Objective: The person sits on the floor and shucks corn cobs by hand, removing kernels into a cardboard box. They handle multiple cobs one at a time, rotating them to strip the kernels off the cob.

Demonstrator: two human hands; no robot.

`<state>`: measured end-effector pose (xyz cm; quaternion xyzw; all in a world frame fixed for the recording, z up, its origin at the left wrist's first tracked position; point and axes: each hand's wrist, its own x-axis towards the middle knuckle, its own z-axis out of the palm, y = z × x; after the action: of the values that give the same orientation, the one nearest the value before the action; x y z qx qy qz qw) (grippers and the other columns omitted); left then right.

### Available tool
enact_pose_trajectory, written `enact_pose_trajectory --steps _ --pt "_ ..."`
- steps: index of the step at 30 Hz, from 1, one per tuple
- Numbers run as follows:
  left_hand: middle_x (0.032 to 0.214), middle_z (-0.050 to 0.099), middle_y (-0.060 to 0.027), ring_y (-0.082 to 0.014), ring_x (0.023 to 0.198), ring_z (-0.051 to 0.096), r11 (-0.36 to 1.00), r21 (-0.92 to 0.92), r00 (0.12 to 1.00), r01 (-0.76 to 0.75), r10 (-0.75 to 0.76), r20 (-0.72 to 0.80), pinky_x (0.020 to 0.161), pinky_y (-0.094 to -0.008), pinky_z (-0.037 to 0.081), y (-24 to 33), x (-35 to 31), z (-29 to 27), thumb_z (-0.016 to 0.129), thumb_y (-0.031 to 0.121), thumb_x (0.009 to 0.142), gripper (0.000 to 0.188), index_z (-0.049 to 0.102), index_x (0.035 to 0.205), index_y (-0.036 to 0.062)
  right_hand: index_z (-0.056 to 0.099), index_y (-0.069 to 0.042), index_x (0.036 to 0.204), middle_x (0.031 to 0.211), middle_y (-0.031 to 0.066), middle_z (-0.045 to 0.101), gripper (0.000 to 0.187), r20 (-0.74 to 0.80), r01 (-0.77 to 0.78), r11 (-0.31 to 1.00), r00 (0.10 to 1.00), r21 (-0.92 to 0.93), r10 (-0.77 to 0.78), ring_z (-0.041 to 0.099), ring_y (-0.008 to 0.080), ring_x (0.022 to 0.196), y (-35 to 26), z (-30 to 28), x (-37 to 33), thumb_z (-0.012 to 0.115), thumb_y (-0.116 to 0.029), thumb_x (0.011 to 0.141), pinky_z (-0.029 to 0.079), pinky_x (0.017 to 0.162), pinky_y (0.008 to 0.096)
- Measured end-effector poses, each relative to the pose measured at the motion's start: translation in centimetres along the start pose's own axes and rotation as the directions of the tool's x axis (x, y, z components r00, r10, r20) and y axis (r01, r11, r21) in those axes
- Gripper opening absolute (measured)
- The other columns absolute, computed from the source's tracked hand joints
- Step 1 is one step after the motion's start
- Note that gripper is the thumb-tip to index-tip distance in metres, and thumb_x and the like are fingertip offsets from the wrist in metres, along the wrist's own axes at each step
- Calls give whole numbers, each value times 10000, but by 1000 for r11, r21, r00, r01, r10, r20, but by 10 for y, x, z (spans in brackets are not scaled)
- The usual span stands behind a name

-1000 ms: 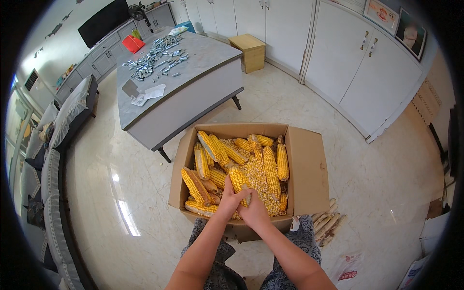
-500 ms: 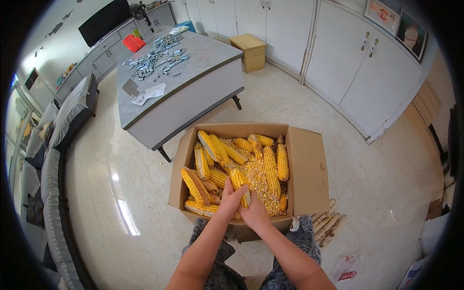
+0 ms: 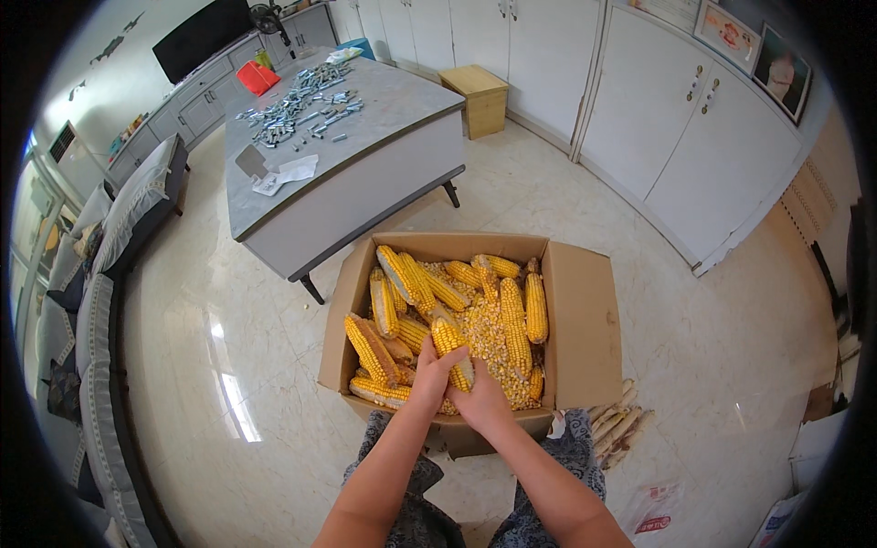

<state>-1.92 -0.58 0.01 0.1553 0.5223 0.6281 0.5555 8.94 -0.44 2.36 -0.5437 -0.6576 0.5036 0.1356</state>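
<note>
Both of my hands grip one yellow corn cob (image 3: 448, 336) over the near part of an open cardboard box (image 3: 585, 320). My left hand (image 3: 432, 373) wraps the cob from the left, and my right hand (image 3: 481, 393) closes on its lower end from the right. The cob tilts with its far end pointing away from me. Part of it is hidden by my fingers. Inside the box, loose corn kernels (image 3: 484, 321) fill the middle and right. Several more cobs lie around them, among them a long cob (image 3: 514, 324) at the right and a partly stripped cob (image 3: 370, 349) at the left.
Bare corncobs (image 3: 623, 425) lie in a pile on the floor by the box's right near corner. Beyond the box stands a grey table (image 3: 384, 108) with many small metal pieces (image 3: 297, 105) on it. A sofa (image 3: 100, 365) lines the left; white cabinets (image 3: 671, 119) stand at the right.
My hands and the cob have stayed almost in place, with only a slight shift of the cob to the left. The whole view has moved a little.
</note>
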Motion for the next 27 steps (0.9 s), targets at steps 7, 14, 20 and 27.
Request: enact_pose_trajectory --steps 7,14,20,27 --pt "1010 537 -90 -177 864 552 986 119 993 -115 116 -4 741 -292 464 -9 -1 4 632 4 752 496 370 1173 25 373 8 1229 978 273 581 648 9 -19 997 1000 -78 19 560 410 936 3 1 0 616 -329 733 445 801 455" --pt "981 530 -71 -169 842 539 977 -202 994 67 -49 94 742 -290 458 2 1 -4 582 7 781 463 362 1188 29 373 -16 1238 987 259 587 655 -42 64 998 997 -6 -64 569 401 929 17 5 8 624 -339 727 451 798 451" --pt "1005 530 -69 -167 876 538 998 37 996 -57 54 77 757 -298 454 -4 1 -5 583 35 795 458 374 1203 28 384 -20 1232 993 257 587 652 -28 40 999 999 -21 -41 570 399 930 11 5 5 626 -355 728 452 798 447" --pt "1036 519 -78 -168 909 525 996 18 996 -85 86 -28 767 -318 450 -2 1 -1 594 115 840 464 366 1236 31 421 -2 1201 993 257 587 641 -40 81 996 996 -47 -83 568 401 931 -1 2 1 643 -362 720 454 791 436"
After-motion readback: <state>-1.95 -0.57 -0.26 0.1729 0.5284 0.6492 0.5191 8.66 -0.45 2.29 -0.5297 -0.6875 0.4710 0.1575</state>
